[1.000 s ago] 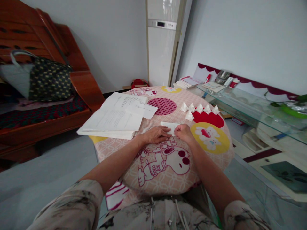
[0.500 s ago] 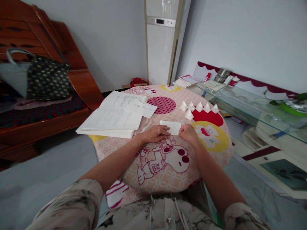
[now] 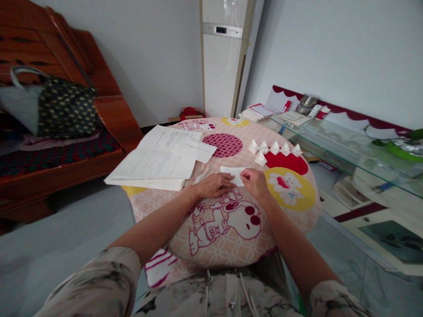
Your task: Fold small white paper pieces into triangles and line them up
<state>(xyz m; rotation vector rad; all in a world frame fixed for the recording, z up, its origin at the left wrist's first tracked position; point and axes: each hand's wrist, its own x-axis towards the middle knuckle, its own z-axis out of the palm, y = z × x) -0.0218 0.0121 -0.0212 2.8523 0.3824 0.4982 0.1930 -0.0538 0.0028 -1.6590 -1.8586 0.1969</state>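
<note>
A small folded white paper point(image 3: 231, 171) lies on the cloth-covered table in front of me. My left hand point(image 3: 216, 184) rests flat over its left part, fingers stretched out and touching it. My right hand point(image 3: 254, 181) is closed at its right part, thumb and fingertips pinched together on the paper; the paper's right end is hidden behind this hand. Beyond my right hand, several small white folded paper points point(image 3: 275, 148) stand in a row, with a single one point(image 3: 261, 158) in front of them. A stack of printed sheets point(image 3: 155, 160) lies left of my hands.
The round table wears a patterned pink tablecloth point(image 3: 211, 246). To the right is a glass-topped cabinet point(image 3: 346, 145) holding a cup point(image 3: 323, 112), a red tube and papers. A wooden bench point(image 3: 112, 119) with a dark bag point(image 3: 66, 105) stands at the left.
My right hand has moved slightly left, from the paper's right edge onto its right part. My left hand has stayed in place.
</note>
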